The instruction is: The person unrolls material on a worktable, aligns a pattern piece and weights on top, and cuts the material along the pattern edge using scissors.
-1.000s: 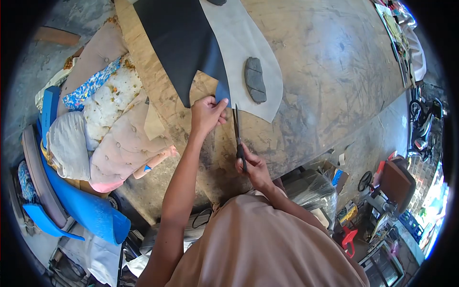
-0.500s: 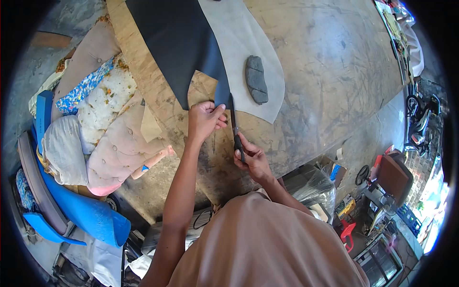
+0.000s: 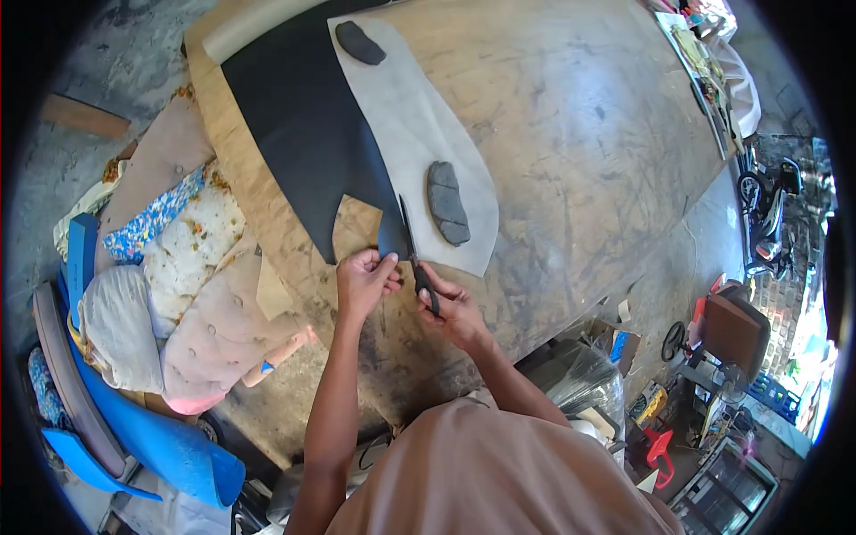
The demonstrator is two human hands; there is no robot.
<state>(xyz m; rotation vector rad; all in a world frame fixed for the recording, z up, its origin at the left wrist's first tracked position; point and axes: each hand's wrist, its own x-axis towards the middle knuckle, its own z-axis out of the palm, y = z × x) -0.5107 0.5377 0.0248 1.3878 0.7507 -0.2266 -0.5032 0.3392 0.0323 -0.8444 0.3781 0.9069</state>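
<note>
Black sheet material point(image 3: 299, 134), which looks like vinyl or leather, lies on the table with a light grey pattern-shaped piece point(image 3: 415, 134) over its right side. My left hand point(image 3: 364, 283) pinches the lower end of the black sheet between thumb and fingers, beside a notch where the table shows through. My right hand point(image 3: 453, 312) is closed round the dark handles of a pair of scissors point(image 3: 425, 287). Their blades point away from me, along the black sheet's edge by the grey piece. Two dark, brake-pad-like blocks point(image 3: 448, 203) point(image 3: 360, 43) rest on the grey piece.
The worn wooden table point(image 3: 571, 152) extends to the right, with tools point(image 3: 700, 80) along its far right edge. At left are tufted cushion pieces point(image 3: 227, 308) and a blue foam sheet point(image 3: 169, 428). A brown chair point(image 3: 736, 330) and a red-handled item point(image 3: 658, 455) stand at right.
The camera view has tilted up, so the table, sheet and hands appear lower and farther left. The second block and a pale roll at the far end have come into view. Both holds stay the same.
</note>
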